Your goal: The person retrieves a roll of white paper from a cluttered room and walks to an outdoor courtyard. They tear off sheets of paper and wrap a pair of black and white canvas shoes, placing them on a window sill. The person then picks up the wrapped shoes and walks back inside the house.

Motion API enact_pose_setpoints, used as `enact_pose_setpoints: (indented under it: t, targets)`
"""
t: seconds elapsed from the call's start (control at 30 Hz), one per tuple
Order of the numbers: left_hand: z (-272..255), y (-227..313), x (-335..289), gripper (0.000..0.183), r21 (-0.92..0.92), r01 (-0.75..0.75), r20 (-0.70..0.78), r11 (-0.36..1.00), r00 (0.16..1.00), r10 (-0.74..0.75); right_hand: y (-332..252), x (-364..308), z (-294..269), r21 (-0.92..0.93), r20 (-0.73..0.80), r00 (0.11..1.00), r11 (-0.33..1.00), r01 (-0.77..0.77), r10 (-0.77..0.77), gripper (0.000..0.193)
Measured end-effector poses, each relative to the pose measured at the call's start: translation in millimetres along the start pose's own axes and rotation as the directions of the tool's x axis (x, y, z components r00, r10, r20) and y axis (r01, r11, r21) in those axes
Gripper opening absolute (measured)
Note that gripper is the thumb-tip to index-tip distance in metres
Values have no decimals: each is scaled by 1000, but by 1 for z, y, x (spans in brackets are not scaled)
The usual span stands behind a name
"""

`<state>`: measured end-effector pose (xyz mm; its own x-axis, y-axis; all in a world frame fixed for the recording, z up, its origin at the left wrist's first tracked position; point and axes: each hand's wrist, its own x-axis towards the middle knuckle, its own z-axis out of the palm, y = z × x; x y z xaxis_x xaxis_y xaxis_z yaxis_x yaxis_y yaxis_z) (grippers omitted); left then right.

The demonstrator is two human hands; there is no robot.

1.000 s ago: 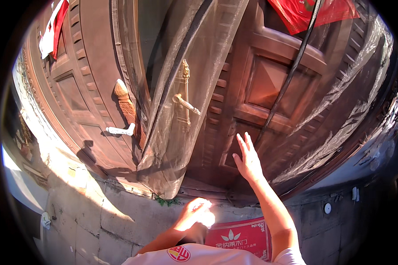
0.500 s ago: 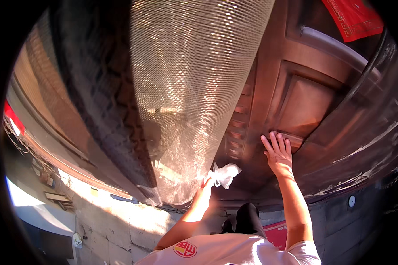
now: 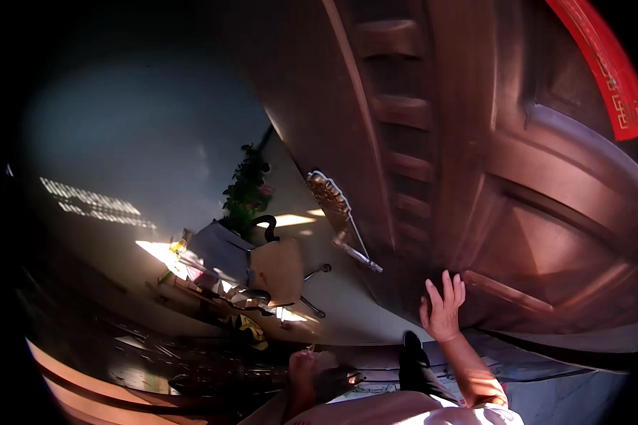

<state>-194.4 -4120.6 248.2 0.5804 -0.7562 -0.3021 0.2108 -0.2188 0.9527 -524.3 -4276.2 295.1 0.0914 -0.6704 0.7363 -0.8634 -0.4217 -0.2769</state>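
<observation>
A brown panelled door [image 3: 432, 134] slants across the right half, with an ornate plate [image 3: 328, 195] and a metal lever handle [image 3: 356, 253] near its edge. My right hand [image 3: 444, 309] is raised at the door's lower panel, fingers stretched out and spread, holding nothing. In shadow at the bottom centre, my left hand [image 3: 303, 365] looks closed. A faint pale patch shows beside it, too dark and blurred to name. My foot in a dark shoe [image 3: 412, 348] is at the doorway.
Beyond the door edge is a room with a tan-seated chair [image 3: 276, 273] on wheeled legs. A leafy plant [image 3: 247, 185] stands behind it, and a cluttered low table [image 3: 191, 292] is to the left. A red paper strip [image 3: 609, 67] hangs on the door.
The door has swung inward and the room now shows. The mesh curtain that my left hand was at has left the view. My left hand has moved lower; my right stays at the door.
</observation>
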Motion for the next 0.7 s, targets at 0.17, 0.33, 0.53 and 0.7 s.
enact_pose_setpoints:
  t: [0.17,0.33,0.53,0.7]
  targets:
    - [-50,5,8,11,14,108,-73,994,992,-107,-52,19,40,329,277,944,941,80,-178,51]
    - [-85,2,13,10,-146,165,-225,975,954,-196,-86,74,103,488,383,846,859,155,-371,40]
    - [-61,20,39,13,-161,20,-241,987,969,-59,-93,151,201,344,390,856,916,208,-341,32]
    - [-51,45,103,13,79,-118,-80,990,989,124,-75,193,297,74,495,845,979,191,-202,40]
